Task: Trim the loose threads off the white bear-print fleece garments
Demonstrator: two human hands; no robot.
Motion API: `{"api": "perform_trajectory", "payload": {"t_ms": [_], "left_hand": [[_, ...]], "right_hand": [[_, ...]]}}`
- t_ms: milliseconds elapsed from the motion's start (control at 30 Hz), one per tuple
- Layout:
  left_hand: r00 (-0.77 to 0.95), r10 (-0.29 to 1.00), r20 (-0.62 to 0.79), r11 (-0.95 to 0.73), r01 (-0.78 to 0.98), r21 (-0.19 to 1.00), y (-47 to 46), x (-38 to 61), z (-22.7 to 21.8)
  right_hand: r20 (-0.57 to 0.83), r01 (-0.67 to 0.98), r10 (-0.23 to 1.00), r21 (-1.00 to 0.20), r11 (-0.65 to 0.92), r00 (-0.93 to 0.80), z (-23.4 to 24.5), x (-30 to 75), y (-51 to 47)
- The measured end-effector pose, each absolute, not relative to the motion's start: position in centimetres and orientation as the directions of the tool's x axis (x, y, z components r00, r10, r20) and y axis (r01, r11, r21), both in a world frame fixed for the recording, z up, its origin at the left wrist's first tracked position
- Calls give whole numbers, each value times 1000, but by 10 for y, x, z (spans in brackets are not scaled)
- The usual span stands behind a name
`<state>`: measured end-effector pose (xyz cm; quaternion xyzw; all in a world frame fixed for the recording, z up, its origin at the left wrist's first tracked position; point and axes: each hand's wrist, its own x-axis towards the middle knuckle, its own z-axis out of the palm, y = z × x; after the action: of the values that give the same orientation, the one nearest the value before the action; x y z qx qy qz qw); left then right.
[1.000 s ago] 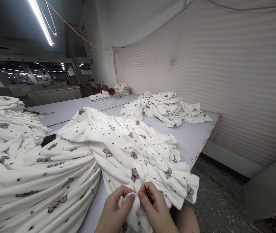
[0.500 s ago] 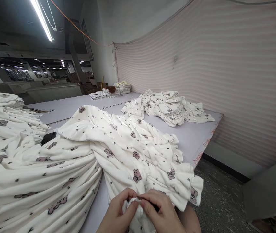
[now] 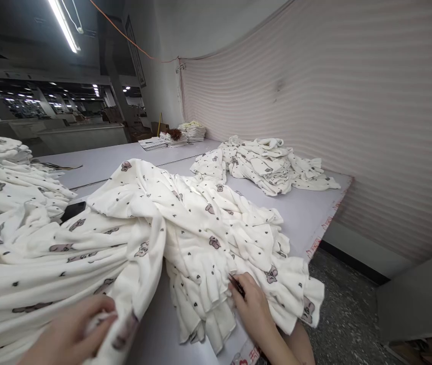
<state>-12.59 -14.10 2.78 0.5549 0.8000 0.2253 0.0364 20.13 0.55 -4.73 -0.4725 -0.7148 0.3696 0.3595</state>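
A white printed garment (image 3: pixel 201 223) with small brown figures lies bunched on the grey table (image 3: pixel 299 213) in front of me. My left hand (image 3: pixel 69 337) is closed on a fold of this cloth at the lower left, blurred by motion. My right hand (image 3: pixel 252 304) rests on the ruffled hem of the garment near the table's front edge, its fingers pinched on a small dark tool (image 3: pixel 236 285).
A large heap of the same printed cloth (image 3: pixel 6 203) fills the left. A second pile of garments (image 3: pixel 265 165) lies at the far right of the table. Stacks of folded items (image 3: pixel 185 134) stand at the back. A dark phone-like object (image 3: pixel 72 210) peeks out between cloths. A striped curtain wall (image 3: pixel 353 116) is to the right.
My hands have parted: the left hand has swung out to the left pulling cloth with it, and the right hand stays by the hem with the dark tool.
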Motion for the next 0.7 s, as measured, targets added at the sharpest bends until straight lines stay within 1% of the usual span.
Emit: {"api": "perform_trajectory", "payload": {"t_ms": [33,67,100,133,200,267,333,433,500,567,633,700], "left_hand": [[-287,955,81,250,917,311,-140,-116,23],[-245,970,12,232,934,273,-137,-101,18],[-219,976,15,208,945,253,-133,-84,13],[-179,982,58,160,956,244,-127,-65,8],[-31,991,131,-4,965,261,-111,-30,-1],[80,987,138,-118,950,289,-93,-6,-6],[85,989,122,-121,936,332,-77,5,-6],[35,991,128,-93,870,484,-65,2,-1],[16,985,173,-115,807,579,-66,-5,1],[-12,971,237,-141,773,619,-70,-10,1],[-53,948,314,-174,740,649,-74,-10,-1],[-70,935,347,-220,654,723,-76,-7,-2]], "right_hand": [[170,382,939,-880,281,-299,-47,200,6],[172,351,937,-894,278,-304,-46,198,5],[171,321,936,-908,271,-308,-45,195,3],[169,292,937,-920,261,-307,-43,192,1],[162,249,943,-939,238,-292,-41,185,-3],[163,225,949,-948,227,-270,-38,179,-6],[172,216,951,-949,230,-256,-34,177,-6],[196,234,951,-939,252,-239,-27,181,-2],[213,266,947,-924,275,-239,-23,185,0],[227,323,936,-894,310,-270,-22,186,1],[264,395,917,-840,371,-299,-22,184,1],[332,457,888,-767,451,-319,-22,180,-2]]}}
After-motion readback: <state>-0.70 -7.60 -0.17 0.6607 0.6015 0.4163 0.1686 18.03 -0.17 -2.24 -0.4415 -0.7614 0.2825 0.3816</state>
